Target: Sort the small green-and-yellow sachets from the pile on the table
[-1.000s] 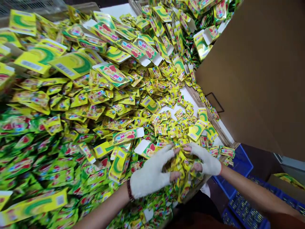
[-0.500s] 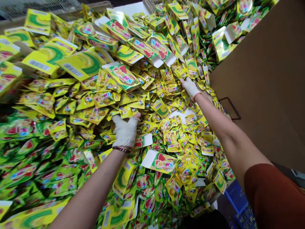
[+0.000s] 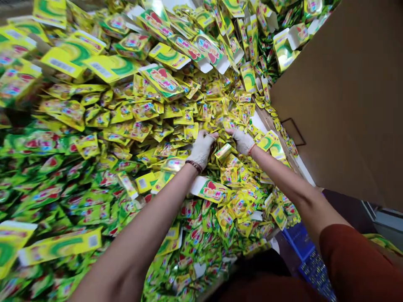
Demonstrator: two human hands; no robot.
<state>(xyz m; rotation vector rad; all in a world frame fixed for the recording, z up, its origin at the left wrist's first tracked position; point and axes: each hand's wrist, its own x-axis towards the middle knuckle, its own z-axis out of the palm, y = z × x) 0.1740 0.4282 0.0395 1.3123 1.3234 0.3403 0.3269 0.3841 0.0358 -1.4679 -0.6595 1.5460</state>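
Observation:
Both my hands wear white fingerless gloves and reach side by side into a heap of small yellow sachets [image 3: 220, 105]. My left hand [image 3: 201, 149] lies palm down on the sachets with its fingers curled over them. Just to its right, my right hand [image 3: 242, 140] also rests on the pile, fingers bent onto sachets. Whether either hand grips a sachet is hidden under the gloves. A flat printed carton [image 3: 212, 191] lies below my left wrist.
Flattened yellow-green cartons [image 3: 107, 67] pile up at the back and left. Green sachets [image 3: 63, 184] cover the left side. A large brown cardboard sheet [image 3: 340, 92] stands along the right table edge. Blue plastic crates [image 3: 302, 247] sit low at the right.
My hands were apart half a second ago, the right stretched far back; both have come together at the middle of the yellow sachet heap. A second ago they gathered sachets near the front edge.

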